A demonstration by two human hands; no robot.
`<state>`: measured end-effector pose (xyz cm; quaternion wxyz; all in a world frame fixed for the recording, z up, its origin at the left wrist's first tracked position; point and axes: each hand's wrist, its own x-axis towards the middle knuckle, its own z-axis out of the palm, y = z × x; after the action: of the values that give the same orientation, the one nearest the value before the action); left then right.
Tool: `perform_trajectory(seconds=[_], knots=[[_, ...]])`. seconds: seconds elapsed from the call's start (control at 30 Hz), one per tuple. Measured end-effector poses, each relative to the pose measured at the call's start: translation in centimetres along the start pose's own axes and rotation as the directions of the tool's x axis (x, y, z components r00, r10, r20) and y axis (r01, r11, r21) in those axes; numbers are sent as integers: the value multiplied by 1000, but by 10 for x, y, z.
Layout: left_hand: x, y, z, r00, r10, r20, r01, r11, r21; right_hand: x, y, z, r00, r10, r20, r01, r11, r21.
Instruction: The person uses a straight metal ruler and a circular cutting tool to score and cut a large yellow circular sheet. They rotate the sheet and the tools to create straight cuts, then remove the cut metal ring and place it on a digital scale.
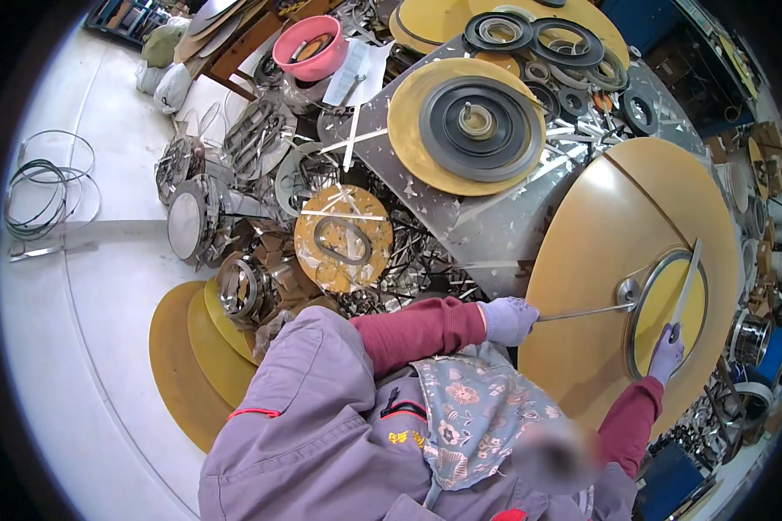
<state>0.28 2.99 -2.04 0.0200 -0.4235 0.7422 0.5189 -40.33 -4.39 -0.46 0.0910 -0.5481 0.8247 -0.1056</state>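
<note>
Left hand [506, 319] fingers closed on metal strip [582, 313]; right hand [666, 350] fingers gripping strip end [685, 291].

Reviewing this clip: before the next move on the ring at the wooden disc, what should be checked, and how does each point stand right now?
1. Left hand grips the thin metal strip: ok.
2. Right hand presses on the metal ring: ok.
3. Ring lies flat on the big wooden disc: ok.
4. Strip reaches the small round roller at the ring's edge: ok, though the contact itself is too small to judge.
5. Both hands gloved: ok.
6. Whether the strip is taut: cannot tell.
</note>
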Motion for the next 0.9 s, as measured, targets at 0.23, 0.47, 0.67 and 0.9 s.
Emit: perform_trajectory(seconds=[0.23, 0.47, 0.67, 0.9], knots=[[4, -2, 2, 999, 18, -51, -19, 1000, -18, 11, 21, 8, 998, -54, -23, 52, 996, -69], [5, -8, 3, 996, 7, -87, -7, 1000, 0, 0, 9, 7, 996, -69, -53, 69, 998, 1], [7, -12, -11, 994, -15, -107, 12, 999, -30, -7, 9, 7, 998, -38, -56, 42, 995, 88], [-2, -7, -28, 987, 29, -157, -25, 999, 25, -2, -7, 5, 993, -35, -112, 29, 998, -51]])
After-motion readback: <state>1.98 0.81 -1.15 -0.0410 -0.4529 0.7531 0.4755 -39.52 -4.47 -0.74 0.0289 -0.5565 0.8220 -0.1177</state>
